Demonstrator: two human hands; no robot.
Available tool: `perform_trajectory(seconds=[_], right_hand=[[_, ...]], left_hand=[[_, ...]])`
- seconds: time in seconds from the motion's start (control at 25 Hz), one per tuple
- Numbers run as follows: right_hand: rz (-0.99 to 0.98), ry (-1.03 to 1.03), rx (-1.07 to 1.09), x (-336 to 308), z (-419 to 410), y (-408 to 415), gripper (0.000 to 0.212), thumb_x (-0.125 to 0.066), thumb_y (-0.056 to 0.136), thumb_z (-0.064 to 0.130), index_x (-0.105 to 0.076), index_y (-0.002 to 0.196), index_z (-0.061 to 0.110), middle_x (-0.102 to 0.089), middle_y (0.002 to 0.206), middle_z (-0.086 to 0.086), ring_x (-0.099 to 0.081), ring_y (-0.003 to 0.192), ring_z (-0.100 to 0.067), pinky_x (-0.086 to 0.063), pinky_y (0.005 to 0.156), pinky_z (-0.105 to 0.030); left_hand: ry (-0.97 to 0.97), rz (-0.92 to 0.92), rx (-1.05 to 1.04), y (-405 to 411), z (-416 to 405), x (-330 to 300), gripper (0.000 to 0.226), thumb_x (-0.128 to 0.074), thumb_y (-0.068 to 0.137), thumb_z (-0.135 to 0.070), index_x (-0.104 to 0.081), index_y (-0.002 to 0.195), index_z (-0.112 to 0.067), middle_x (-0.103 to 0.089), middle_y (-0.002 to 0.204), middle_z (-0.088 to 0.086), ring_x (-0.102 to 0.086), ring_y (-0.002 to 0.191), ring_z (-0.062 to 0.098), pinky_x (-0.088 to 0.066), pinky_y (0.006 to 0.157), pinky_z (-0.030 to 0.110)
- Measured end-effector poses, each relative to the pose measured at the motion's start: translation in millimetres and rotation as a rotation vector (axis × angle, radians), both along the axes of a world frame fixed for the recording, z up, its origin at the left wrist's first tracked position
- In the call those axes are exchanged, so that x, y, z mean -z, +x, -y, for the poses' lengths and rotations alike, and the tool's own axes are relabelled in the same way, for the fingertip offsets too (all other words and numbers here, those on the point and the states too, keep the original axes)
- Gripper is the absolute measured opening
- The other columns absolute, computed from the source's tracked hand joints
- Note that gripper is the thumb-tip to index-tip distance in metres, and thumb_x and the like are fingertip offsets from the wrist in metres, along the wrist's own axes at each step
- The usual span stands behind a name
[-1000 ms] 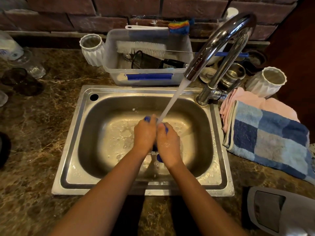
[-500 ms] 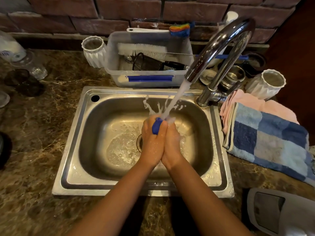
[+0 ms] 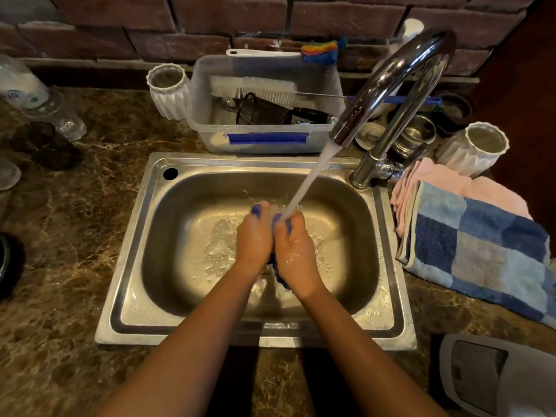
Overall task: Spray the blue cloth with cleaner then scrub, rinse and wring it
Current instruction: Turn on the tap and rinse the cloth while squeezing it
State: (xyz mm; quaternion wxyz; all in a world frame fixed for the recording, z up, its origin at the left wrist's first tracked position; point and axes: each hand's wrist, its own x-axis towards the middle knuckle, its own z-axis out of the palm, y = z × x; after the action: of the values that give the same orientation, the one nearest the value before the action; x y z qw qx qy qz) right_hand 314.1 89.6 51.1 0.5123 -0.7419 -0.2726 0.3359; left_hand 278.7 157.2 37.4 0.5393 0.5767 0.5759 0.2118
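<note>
Both hands are clamped on the blue cloth (image 3: 277, 224), bunched between them over the middle of the sink (image 3: 126, 254). The left hand (image 3: 253, 237) has its grip curled round the cloth's left part, with a blue corner poking out past its far knuckles; the right hand (image 3: 296, 251) grips the right part, and a dark blue tail hangs down near its wrist.

Half a second ago the hands were pressed palm to palm, raised toward the spout, with water splashing up off them and only one blue end showing at the fingertips. Now they have dropped back lower in the basin and parted slightly, so the cloth shows in the gap between them and again below. The stream of water (image 3: 310, 179) from the faucet (image 3: 388, 79) lands right on the cloth at the far edge of the right hand, with far less spray. Suds and droplets lie on the sink floor to the left of the hands.

This back-and-forth reads as scrubbing and rinsing together under the running tap. Spraying looks done; wringing seems yet to come, since the water is on.

A folded checked towel (image 3: 481, 251) lies on the tabletop (image 3: 60, 236) right of the sink.
</note>
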Motion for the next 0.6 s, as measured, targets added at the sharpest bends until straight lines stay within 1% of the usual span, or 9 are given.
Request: perform_trajectory(seconds=[0.08, 0.16, 0.2, 0.24, 0.32, 0.36, 0.44, 0.52, 0.6], right_hand=[[-0.022, 0.104, -0.021, 3, 9, -3, 0.033, -0.06, 0.085, 0.024, -0.043, 0.113, 0.028, -0.057, 0.113, -0.002, -0.058, 0.101, -0.013, -0.054, 0.081, -0.021], [0.042, 0.168, 0.01, 8, 13, 1, 0.049, -0.07, 0.077, 0.028, -0.048, 0.121, 0.032, -0.048, 0.122, 0.007, -0.048, 0.114, -0.004, -0.048, 0.094, -0.019], [0.132, 0.186, -0.015, 7, 14, 1, 0.05, -0.069, 0.075, 0.034, -0.05, 0.122, 0.036, -0.043, 0.124, 0.015, -0.04, 0.117, 0.001, -0.042, 0.098, -0.015], [0.206, 0.191, -0.029, 6, 12, 1, 0.048, -0.065, 0.075, 0.04, -0.05, 0.121, 0.043, -0.037, 0.124, 0.022, -0.033, 0.119, 0.004, -0.036, 0.099, -0.011], [0.24, 0.188, 0.001, 2, 1, -1, 0.038, -0.054, 0.076, 0.047, -0.051, 0.114, 0.049, -0.038, 0.121, 0.017, -0.035, 0.119, -0.002, -0.034, 0.099, -0.014], [0.205, 0.183, 0.035, -1, -4, -3, 0.034, -0.052, 0.077, 0.048, -0.053, 0.11, 0.048, -0.044, 0.118, 0.009, -0.042, 0.116, -0.007, -0.039, 0.099, -0.02], [0.007, 0.191, 0.094, -7, -11, -2, 0.022, -0.051, 0.079, 0.045, -0.052, 0.1, 0.049, -0.055, 0.112, 0.0, -0.053, 0.108, -0.012, -0.047, 0.093, -0.028], [-0.17, 0.223, 0.111, -8, -12, 6, 0.006, -0.05, 0.085, 0.04, -0.053, 0.09, 0.041, -0.063, 0.096, -0.001, -0.061, 0.093, -0.008, -0.05, 0.081, -0.025], [-0.074, 0.158, 0.103, -12, -13, 16, 0.015, -0.045, 0.092, 0.034, -0.053, 0.081, 0.029, -0.06, 0.077, -0.001, -0.06, 0.074, -0.011, -0.048, 0.068, -0.026]], left_hand=[[-0.393, 0.212, -0.228, -4, -9, -7, 0.05, -0.034, 0.093, -0.048, -0.058, 0.073, -0.01, -0.065, 0.071, 0.011, -0.062, 0.074, 0.029, -0.05, 0.073, 0.038], [-0.793, 0.451, -0.31, -11, -11, -14, 0.031, -0.05, 0.084, -0.035, -0.057, 0.064, -0.011, -0.063, 0.059, 0.007, -0.059, 0.062, 0.021, -0.049, 0.063, 0.03], [-0.868, 0.53, -0.28, -13, -8, -17, 0.016, -0.056, 0.075, -0.023, -0.054, 0.063, -0.013, -0.057, 0.058, 0.004, -0.054, 0.059, 0.017, -0.045, 0.06, 0.027], [-0.887, 0.602, -0.218, -15, 0, -21, 0.007, -0.055, 0.075, -0.017, -0.059, 0.073, -0.012, -0.056, 0.065, 0.004, -0.054, 0.063, 0.015, -0.044, 0.062, 0.025], [-0.78, 0.667, -0.13, -12, 15, -24, 0.026, -0.05, 0.088, -0.022, -0.062, 0.107, -0.009, -0.061, 0.085, 0.005, -0.059, 0.085, 0.018, -0.049, 0.077, 0.028], [-0.653, 0.652, -0.102, -10, 21, -24, 0.028, -0.049, 0.091, -0.026, -0.06, 0.112, -0.011, -0.062, 0.091, 0.005, -0.06, 0.092, 0.019, -0.05, 0.084, 0.033], [-0.342, 0.474, -0.024, -4, 26, -29, 0.023, -0.05, 0.089, -0.034, -0.063, 0.104, -0.022, -0.066, 0.089, 0.0, -0.064, 0.091, 0.019, -0.051, 0.084, 0.037], [-0.128, 0.267, 0.004, -1, 26, -34, 0.021, -0.047, 0.088, -0.045, -0.062, 0.095, -0.032, -0.068, 0.082, -0.005, -0.066, 0.081, 0.016, -0.051, 0.074, 0.034], [-0.044, 0.222, 0.017, 0, 28, -35, 0.026, -0.041, 0.087, -0.054, -0.06, 0.086, -0.036, -0.067, 0.078, -0.003, -0.065, 0.076, 0.017, -0.051, 0.068, 0.032]])
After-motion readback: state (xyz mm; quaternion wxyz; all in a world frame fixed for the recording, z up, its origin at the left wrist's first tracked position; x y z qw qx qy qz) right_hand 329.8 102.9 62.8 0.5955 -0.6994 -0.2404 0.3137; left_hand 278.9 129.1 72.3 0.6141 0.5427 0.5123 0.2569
